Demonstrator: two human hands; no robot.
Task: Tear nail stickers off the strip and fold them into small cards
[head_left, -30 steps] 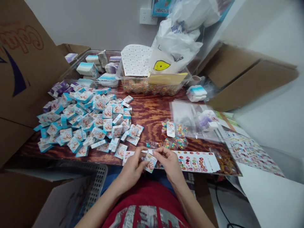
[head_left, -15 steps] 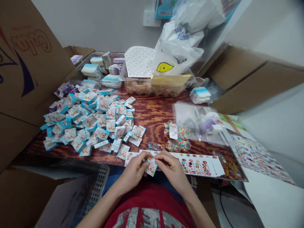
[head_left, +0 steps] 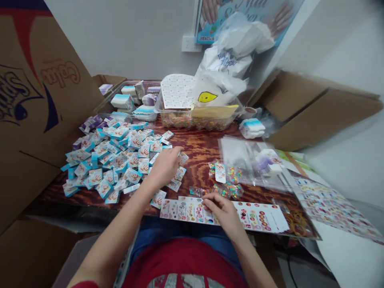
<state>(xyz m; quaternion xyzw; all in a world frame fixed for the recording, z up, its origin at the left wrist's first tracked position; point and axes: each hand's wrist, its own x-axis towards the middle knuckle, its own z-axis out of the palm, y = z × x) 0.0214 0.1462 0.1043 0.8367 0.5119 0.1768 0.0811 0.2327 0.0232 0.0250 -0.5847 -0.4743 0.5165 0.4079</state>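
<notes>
Plywood tabletop (head_left: 199,160), red-brown grain, bare around the working area. Left of the sticker sheet (head_left: 258,217): one loose heap of small blue-and-white boxes (head_left: 120,160), within easy reach. Left hand (head_left: 165,166) at the heap's right edge, fingers extended, grip partly open; hold on any box cannot be told. Right hand (head_left: 222,212) resting on the sheet, grip loosely curled, nothing visibly held. Small clear bead packet (head_left: 196,192) just above the sheet.

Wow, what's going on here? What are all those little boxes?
A person is working at a wooden table. Their left hand reaches over a heap of small blue-and-white boxes. Their right hand rests on a printed sheet. Small clear bags of colourful pieces lie just beyond it.
</notes>
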